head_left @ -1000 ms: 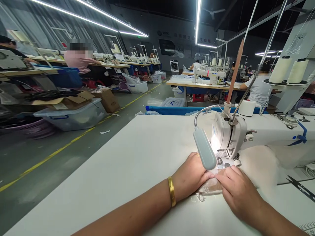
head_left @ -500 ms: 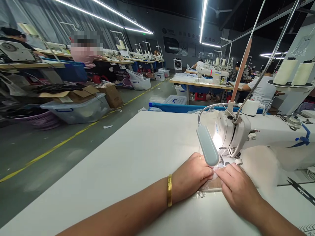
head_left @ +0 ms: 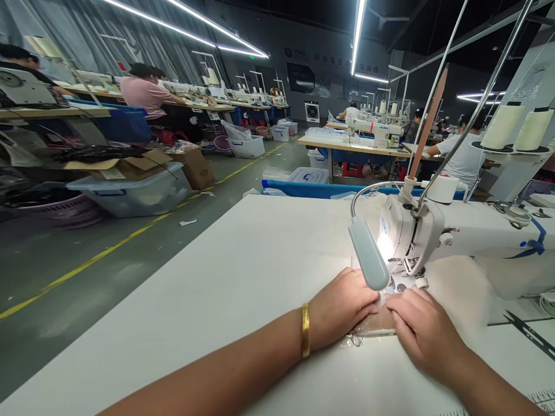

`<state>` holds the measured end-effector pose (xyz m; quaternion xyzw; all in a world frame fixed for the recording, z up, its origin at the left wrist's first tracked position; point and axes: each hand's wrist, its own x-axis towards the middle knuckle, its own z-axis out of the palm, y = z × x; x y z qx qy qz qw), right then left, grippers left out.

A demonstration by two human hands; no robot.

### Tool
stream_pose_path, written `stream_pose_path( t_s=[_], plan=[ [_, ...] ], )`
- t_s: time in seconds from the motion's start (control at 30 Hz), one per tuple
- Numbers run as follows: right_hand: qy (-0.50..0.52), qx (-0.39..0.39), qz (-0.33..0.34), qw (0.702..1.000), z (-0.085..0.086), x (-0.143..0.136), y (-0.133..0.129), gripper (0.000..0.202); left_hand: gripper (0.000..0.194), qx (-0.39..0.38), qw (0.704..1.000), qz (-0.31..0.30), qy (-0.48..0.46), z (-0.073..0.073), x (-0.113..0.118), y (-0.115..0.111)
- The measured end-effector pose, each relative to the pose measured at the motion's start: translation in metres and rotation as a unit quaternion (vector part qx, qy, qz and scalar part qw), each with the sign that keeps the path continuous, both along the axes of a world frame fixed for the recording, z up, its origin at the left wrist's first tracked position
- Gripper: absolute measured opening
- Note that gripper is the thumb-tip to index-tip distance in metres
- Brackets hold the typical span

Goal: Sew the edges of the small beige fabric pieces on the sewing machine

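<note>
A small beige fabric piece (head_left: 376, 325), with a shiny see-through layer along its edge, lies at the sewing machine (head_left: 401, 234). From the left, my left hand (head_left: 342, 306) rests on it with fingers bent and pressed together at its upper edge. My right hand (head_left: 427, 329) grips its right side, fingertips curled in by the needle plate. Both hands are just in front of the presser foot (head_left: 410, 267). A grey-green lamp (head_left: 368, 254) on a bent metal neck hangs over my left fingertips and partly hides the sewing area.
Black thread snips (head_left: 531, 335) lie on the white table (head_left: 208, 306) at right, above a printed ruler scale (head_left: 541, 398). Thread cones (head_left: 500, 127) stand behind the machine. Beyond the left table edge are a plastic bin (head_left: 134, 188) and several co-workers at machines.
Both hands have shifted slightly to the right in view and keep their hold on the fabric. The right fingertips are a little farther from the left ones, baring more fabric between them.
</note>
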<state>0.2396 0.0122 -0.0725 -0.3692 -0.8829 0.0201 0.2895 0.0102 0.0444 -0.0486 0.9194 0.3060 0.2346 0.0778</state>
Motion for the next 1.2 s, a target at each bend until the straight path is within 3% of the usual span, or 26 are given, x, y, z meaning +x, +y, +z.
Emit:
stream_pose_path(
  t_s=[0.17, 0.73, 1.2],
  plan=[
    [-0.003, -0.002, 0.048, 0.999, -0.001, -0.004, -0.003, 0.038, 0.025, 0.017, 1.000, 0.004, 0.000, 0.000, 0.000, 0.002],
    [-0.015, -0.015, 0.044, 0.999, 0.000, -0.003, -0.003, 0.037, 0.022, 0.027, 1.000, -0.015, -0.002, -0.006, -0.001, 0.004],
    [-0.030, -0.026, 0.002, 0.999, -0.002, -0.003, 0.000, 0.027, 0.037, 0.045, 0.999, -0.013, -0.010, -0.010, -0.001, 0.004]
  ],
)
